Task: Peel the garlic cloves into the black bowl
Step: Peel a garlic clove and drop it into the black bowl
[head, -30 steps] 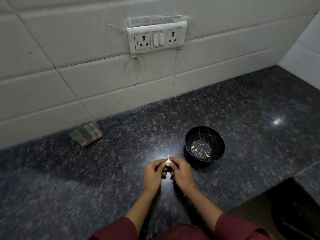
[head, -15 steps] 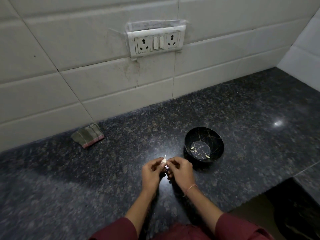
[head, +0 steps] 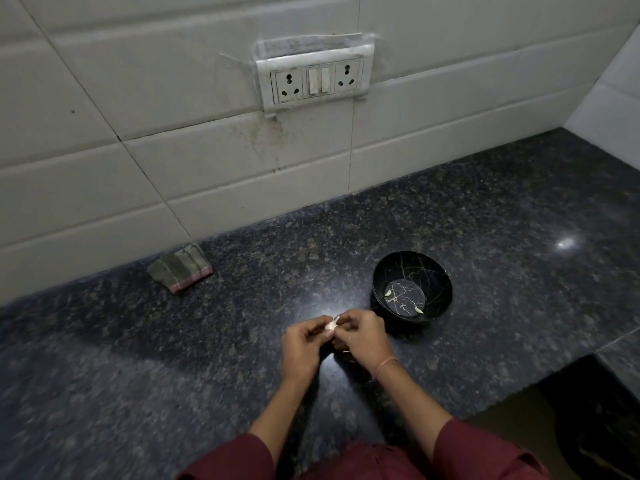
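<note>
Head view: the left hand [head: 300, 344] and right hand [head: 362, 337] meet over the dark speckled granite worktop [head: 173, 358], both pinching one small pale garlic clove [head: 331, 324]. Half a second ago the clove stood up between the fingertips; now it lies lower, tucked in, so peeling is likely still underway. The round black bowl with gold veining [head: 412, 268], just right and farther, holds two peeled cloves
</note>
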